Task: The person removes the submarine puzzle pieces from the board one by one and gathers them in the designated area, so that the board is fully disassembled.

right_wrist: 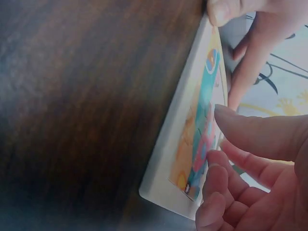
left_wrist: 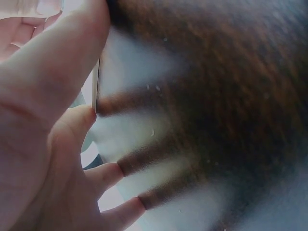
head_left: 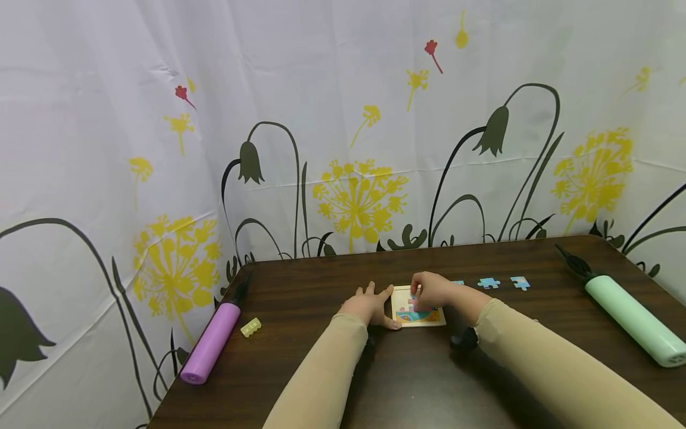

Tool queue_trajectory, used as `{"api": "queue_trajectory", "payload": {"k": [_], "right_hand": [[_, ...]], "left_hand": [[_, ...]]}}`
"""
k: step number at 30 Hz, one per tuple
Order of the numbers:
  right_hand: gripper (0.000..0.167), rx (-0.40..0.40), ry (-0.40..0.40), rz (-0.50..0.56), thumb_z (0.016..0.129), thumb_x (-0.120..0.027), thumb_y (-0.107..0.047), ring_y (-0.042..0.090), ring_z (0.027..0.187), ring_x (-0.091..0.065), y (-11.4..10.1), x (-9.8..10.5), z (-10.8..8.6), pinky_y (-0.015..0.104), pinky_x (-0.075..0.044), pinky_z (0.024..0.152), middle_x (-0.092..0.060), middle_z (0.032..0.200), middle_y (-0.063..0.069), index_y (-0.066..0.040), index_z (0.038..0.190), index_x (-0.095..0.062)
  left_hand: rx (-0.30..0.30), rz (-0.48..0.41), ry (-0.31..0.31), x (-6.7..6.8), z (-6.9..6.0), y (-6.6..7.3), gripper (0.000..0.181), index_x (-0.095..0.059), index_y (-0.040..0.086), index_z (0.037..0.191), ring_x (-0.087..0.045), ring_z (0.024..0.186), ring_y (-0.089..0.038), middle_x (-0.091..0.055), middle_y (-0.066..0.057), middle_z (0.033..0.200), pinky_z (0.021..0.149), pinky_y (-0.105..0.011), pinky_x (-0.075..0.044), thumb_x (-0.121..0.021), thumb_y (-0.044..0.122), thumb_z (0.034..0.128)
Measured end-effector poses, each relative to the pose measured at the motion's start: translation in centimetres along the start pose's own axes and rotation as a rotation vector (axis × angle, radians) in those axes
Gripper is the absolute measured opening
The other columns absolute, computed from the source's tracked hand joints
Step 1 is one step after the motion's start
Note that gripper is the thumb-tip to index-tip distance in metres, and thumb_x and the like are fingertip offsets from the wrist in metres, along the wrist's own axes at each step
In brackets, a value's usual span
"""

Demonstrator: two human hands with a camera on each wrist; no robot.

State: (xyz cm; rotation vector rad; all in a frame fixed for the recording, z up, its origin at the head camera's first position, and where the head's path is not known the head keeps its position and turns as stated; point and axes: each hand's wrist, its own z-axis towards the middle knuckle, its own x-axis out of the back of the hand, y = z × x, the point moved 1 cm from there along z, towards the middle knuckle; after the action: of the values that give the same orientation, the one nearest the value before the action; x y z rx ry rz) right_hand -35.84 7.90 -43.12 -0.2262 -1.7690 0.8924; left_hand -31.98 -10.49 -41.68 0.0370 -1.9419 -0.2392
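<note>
Head view: left hand (head_left: 370, 307) touches picture-printed puzzle board (head_left: 402, 298); right hand (head_left: 431, 290) above.

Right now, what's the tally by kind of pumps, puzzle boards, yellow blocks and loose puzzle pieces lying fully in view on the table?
Pumps, purple and green: 2
Puzzle board: 1
Yellow block: 1
Loose puzzle pieces: 2
Total: 6

We stretch our left arm (head_left: 321, 369) and right arm (head_left: 563, 360) forward, converging. Our left hand (head_left: 365, 307) spreads its fingers (left_wrist: 107, 176), thumb apart; our right hand (head_left: 431, 290) angles inward, fingers curled, thumb extended opposite them.
</note>
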Motion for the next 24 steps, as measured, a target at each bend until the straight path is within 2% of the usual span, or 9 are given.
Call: {"api": "queue_trajectory", "payload": {"k": [9, 24], "right_hand": [[0.033, -0.052, 0.025, -0.016, 0.073, -0.082, -0.001, 0.017, 0.063, -0.051, 0.08, -0.55, 0.07, 0.029, -0.042, 0.057, -0.056, 0.073, 0.006, -0.004, 0.097, -0.059], [0.038, -0.056, 0.049, 0.015, 0.074, -0.084, -0.003, 0.022, 0.075, -0.053, 0.76, -0.76, 0.10, 0.033, -0.045, 0.065, -0.057, 0.084, 0.008, -0.005, 0.099, -0.056]], "left_hand": [[0.000, -0.014, 0.002, 0.09, -0.09, 0.10, 0.097, -0.029, 0.036, 0.156, -0.019, 0.146, -0.038, -0.018, -0.011, 0.163, 0.104, -0.065, -0.030, -0.077, 0.059, 0.0755], [-0.002, 0.001, -0.002, 0.00, 0.14, 0.08, 0.096, -0.029, 0.036, 0.157, -0.019, 0.146, -0.038, -0.018, -0.011, 0.163, 0.103, -0.065, -0.031, -0.076, 0.060, 0.0761]]}}
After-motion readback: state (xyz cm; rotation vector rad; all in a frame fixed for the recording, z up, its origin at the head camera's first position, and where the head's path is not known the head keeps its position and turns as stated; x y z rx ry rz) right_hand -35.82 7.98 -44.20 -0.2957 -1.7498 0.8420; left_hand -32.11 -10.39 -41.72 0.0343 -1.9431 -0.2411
